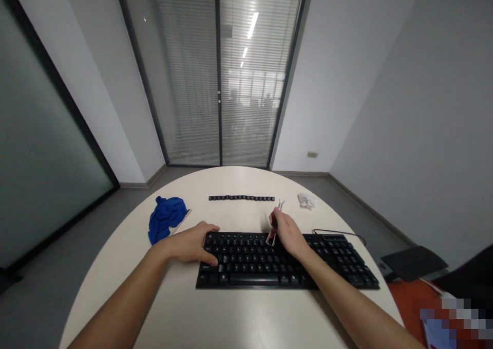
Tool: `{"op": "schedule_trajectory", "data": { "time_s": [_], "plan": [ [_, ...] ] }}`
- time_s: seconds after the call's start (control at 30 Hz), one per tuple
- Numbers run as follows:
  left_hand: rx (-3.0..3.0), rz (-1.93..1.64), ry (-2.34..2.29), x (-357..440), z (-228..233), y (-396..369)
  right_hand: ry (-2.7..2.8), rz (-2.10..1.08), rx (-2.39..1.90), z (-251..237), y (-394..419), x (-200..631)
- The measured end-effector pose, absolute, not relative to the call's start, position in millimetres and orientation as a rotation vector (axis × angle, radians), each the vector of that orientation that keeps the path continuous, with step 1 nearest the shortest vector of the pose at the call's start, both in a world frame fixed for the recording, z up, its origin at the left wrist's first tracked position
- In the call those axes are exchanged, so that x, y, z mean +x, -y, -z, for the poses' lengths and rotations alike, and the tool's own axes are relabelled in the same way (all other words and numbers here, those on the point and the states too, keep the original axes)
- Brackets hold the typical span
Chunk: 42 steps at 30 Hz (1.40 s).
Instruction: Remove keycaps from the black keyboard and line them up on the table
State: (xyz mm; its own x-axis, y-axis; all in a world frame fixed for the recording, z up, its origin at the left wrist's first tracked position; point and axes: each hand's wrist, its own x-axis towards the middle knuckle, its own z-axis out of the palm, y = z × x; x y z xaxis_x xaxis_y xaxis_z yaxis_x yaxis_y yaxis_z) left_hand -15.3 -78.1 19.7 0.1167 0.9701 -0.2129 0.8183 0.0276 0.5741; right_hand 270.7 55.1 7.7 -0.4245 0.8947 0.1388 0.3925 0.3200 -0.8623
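A black keyboard (331, 267) lies across a round white table (215, 318) in front of me. My left hand (190, 243) rests on the keyboard's left end, thumb on the lower keys. My right hand (287, 233) grips a wire keycap puller (271, 236) whose tip sits at the keyboard's top row near the middle. A row of several black keycaps (242, 198) lies in a line on the table beyond the keyboard. A second metal tool (281, 204) lies just behind my right hand.
A crumpled blue cloth (165, 218) lies left of the keyboard. A small clear plastic bag (306, 201) sits at the far right of the table. The keyboard cable (339, 232) loops off the right edge. A dark chair (414, 261) stands to the right.
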Motion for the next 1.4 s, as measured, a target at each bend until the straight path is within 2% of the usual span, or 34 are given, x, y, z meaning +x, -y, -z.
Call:
{"op": "schedule_trajectory", "data": {
  "time_s": [0.27,0.57,0.77,1.1,1.4],
  "plan": [
    [1.842,-0.538,-1.589,22.8,-16.9,75.4,2.077,-0.849,-1.373,-12.0,-58.6,284.4],
    [1.905,-0.68,-1.514,37.3,-5.7,70.2,2.246,-1.062,-0.848,-40.2,-38.2,226.2],
    [2.037,-0.725,-1.457,8.7,0.0,63.1,2.327,-0.972,-0.776,-27.0,-31.3,210.5],
    [2.045,-0.762,-1.443,10.1,10.7,57.4,2.394,-0.928,-0.77,-12.3,-26.7,211.7],
    [2.03,-0.769,-1.429,9.7,9.0,57.1,2.593,-0.681,-0.549,-14.6,-12.4,215.5]
  ]
}}
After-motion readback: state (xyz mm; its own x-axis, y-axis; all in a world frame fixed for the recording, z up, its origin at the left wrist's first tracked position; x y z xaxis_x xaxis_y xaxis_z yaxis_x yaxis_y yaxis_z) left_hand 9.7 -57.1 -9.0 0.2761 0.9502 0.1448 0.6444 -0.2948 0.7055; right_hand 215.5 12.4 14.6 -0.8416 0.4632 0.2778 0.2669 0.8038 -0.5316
